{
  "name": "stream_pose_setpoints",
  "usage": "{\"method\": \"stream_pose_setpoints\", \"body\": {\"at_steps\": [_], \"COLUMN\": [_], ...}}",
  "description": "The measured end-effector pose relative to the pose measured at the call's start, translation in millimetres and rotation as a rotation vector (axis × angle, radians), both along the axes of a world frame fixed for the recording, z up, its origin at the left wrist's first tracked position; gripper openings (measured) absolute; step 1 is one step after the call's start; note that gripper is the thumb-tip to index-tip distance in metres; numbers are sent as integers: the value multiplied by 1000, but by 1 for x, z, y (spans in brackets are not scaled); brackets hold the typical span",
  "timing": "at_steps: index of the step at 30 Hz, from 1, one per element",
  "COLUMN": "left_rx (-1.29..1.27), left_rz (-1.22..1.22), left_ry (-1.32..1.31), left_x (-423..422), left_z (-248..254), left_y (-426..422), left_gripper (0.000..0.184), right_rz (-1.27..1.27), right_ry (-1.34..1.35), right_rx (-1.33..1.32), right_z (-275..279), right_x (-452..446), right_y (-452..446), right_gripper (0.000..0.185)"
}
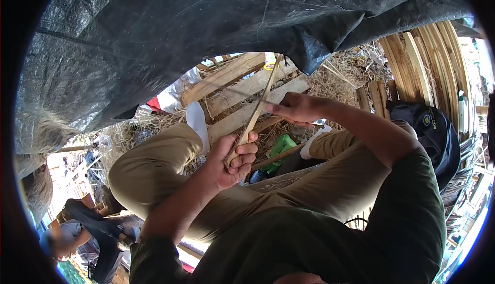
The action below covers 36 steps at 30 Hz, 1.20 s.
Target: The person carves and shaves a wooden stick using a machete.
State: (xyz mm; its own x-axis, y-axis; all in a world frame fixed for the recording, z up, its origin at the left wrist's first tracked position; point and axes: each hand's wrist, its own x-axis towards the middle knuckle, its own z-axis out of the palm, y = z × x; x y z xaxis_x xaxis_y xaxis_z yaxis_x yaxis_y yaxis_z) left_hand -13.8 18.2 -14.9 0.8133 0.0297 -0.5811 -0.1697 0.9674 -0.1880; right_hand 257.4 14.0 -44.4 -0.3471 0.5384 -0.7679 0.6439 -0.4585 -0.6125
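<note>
My left hand [238, 161] is closed around the lower end of a thin wooden strip [253, 120], which slants up and away to the right. My right hand [298, 109] is closed beside the strip's middle. From its fingers a narrow, motion-blurred blade [233, 91] extends left across the strip, apparently that of a knife; the handle is mostly hidden by the fingers. Whether the blade touches the wood, I cannot tell. Both hands are held above my bent legs, in tan trousers [154, 163].
A black tarp [170, 31] hangs low in front. Beneath it lie wooden planks [234, 98] on straw-covered ground [337, 85]. Stacked boards [438, 62] and a black backpack [430, 129] are at the right, a green plastic bag [281, 150] between my legs. Another person [98, 237] sits at lower left.
</note>
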Motion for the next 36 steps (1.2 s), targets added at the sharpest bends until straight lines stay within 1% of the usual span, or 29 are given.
{"method": "stream_pose_setpoints", "body": {"at_steps": [1, 2, 5, 6, 8, 9, 12, 15, 18, 21, 22, 23, 25, 26, 29, 30, 33, 34, 36], "left_rx": [-3, -5, 17, 38, 81, 88, 104, 83, 27, 23, 41, 57, 47, 41, 45, 45, 59, 68, 96], "left_rz": [3, 7, -33, -46, -78, -88, -115, -106, -68, -84, -105, -126, -123, -120, -152, -173, -201, -196, -196], "left_ry": [6, 9, 123, 128, 140, 151, 175, 163, 126, 145, 167, 190, 176, 171, 212, 219, 232, 236, 270], "left_x": [-1, -1, -1, -1, -1, 0, 4, 4, 2, 1, 2, 2, 0, -1, -5, -5, -5, -5, -2], "left_z": [0, 0, 7, 7, 5, 5, 4, 4, 4, 4, 5, 5, 8, 10, 13, 13, 15, 17, 18], "left_y": [-1, -2, -1, -2, -3, -3, -5, -4, 0, 2, 1, 2, 5, 7, 7, 8, 11, 11, 10], "left_gripper": [16, 16, 14, 13, 12, 13, 15, 15, 15, 15, 16, 16, 15, 15, 14, 13, 12, 13, 14], "right_rz": [45, 71, 46, 17, 23, 25, -10, -187, -267, -443, -342, -363, -402, -361, -151, -187, -342, -283, -195], "right_ry": [88, 51, 97, 56, -93, -167, -536, -508, -285, -323, -468, -436, -368, -366, -190, -284, -320, -392, -256], "right_rx": [-30, 43, 266, 283, 610, 773, 605, 421, 189, 64, 474, 366, 149, 154, 410, 467, 229, 268, 545], "right_z": [10, 21, 8, 8, -24, -25, -20, -35, -48, -72, -122, -107, -52, -47, -57, -55, -44, -54, -61], "right_x": [-6, -9, 5, 5, 19, 18, 20, 25, 40, 51, 67, 61, 31, 20, 14, 17, 36, 33, 12], "right_y": [1, 3, 5, 10, 8, 8, 6, 6, 12, 20, 14, 14, 12, 7, 1, 2, 19, 15, 2], "right_gripper": [69, 62, 54, 48, 49, 50, 57, 55, 56, 60, 60, 59, 58, 56, 57, 58, 54, 51, 50]}}
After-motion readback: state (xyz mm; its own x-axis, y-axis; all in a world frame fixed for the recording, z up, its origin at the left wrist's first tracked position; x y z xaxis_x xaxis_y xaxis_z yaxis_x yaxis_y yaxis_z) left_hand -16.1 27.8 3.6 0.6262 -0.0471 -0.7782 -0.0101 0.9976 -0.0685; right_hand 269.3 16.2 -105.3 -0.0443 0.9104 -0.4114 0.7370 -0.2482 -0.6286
